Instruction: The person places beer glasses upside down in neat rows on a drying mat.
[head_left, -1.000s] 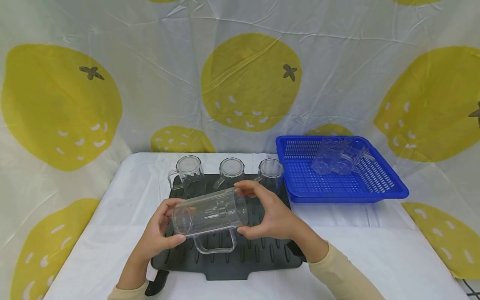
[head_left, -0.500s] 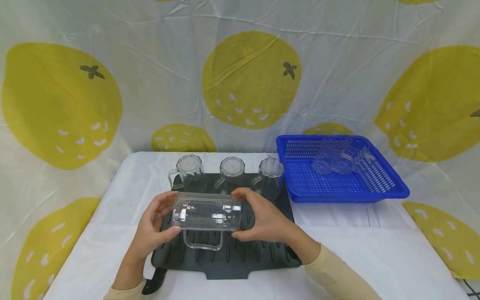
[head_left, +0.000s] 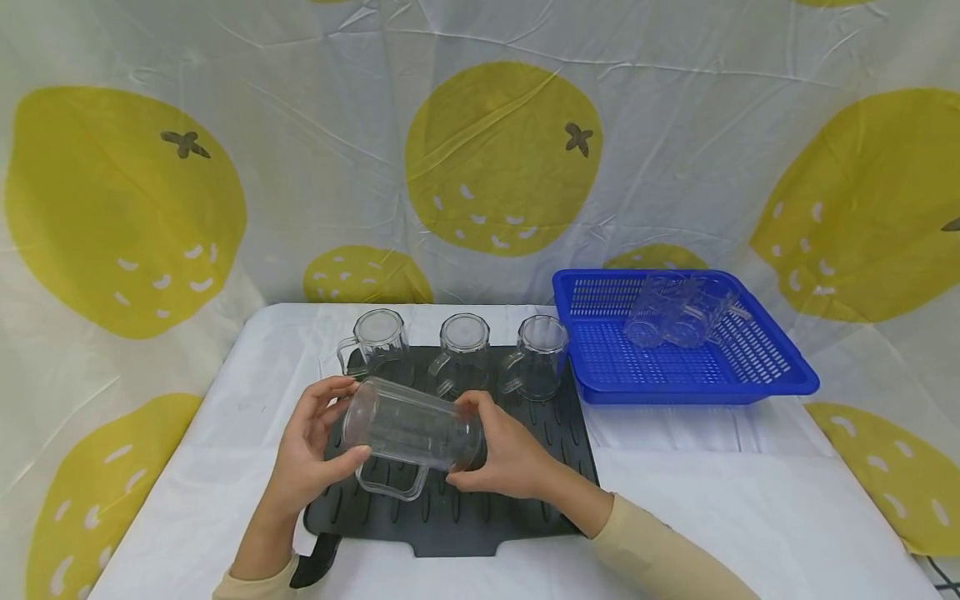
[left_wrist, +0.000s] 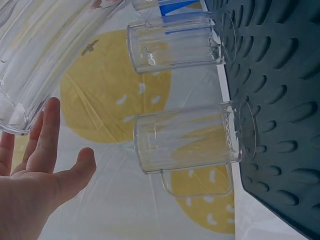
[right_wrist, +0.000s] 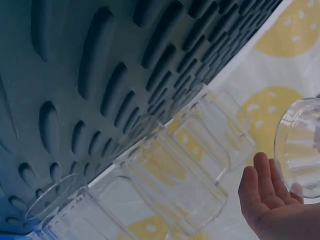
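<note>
A clear glass mug (head_left: 408, 425) is held sideways above a dark grey ridged mat (head_left: 450, 525), its handle toward the person and its right end lower. My left hand (head_left: 307, 446) holds the left end between fingers and thumb; in the left wrist view the fingers (left_wrist: 50, 125) are by the thick base. My right hand (head_left: 506, 450) grips the right end; the right wrist view has its fingers (right_wrist: 265, 185) against the rim (right_wrist: 282, 145). Behind it, three glass mugs, left (head_left: 382, 346), middle (head_left: 461, 354) and right (head_left: 540, 354), stand upside down in a row on the mat.
At the back right, a blue plastic basket (head_left: 697, 392) has glass mugs (head_left: 678, 312) lying in its right part. White cloth (head_left: 697, 500) covers the table. A curtain printed with lemons (head_left: 502, 158) hangs behind.
The held mug has swung so that its right end now points down toward the right; earlier that end was higher. My right hand has shifted left and lower. The standing mugs have not moved.
</note>
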